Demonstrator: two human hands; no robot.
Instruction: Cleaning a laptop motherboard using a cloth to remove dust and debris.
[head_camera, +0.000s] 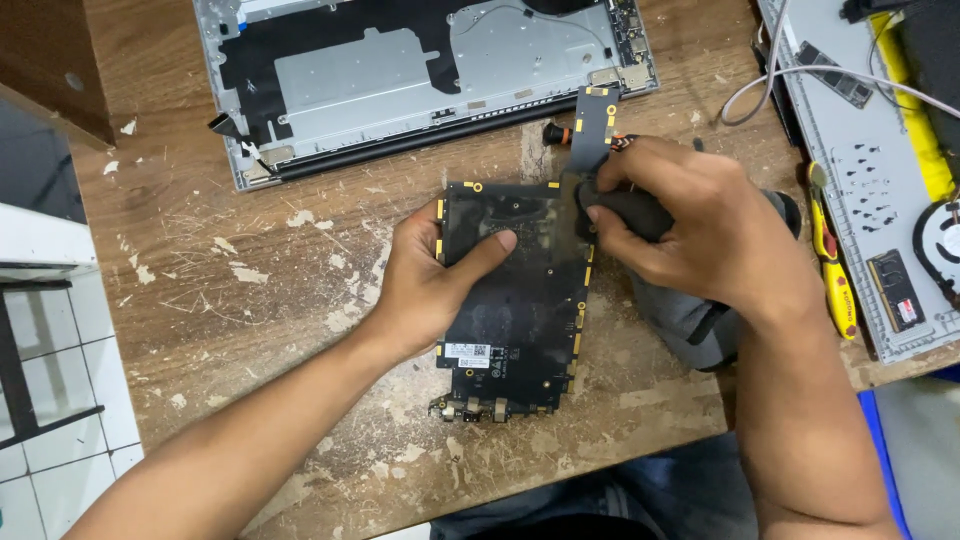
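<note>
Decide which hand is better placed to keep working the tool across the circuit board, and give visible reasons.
Probably the right hand: it already grips the dark tool at the circuit board. The left hand steadies the board's left edge.

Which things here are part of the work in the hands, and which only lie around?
In use:
- black circuit board, held by left hand
- dark tool, gripped by right hand

Lying about:
- open laptop case
- yellow screwdriver
- second opened laptop

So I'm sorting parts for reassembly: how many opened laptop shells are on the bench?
2: one silver laptop shell at the top, beyond the circuit board; a second shell at the right edge, partly cut off. Others may lie outside the view.
</note>
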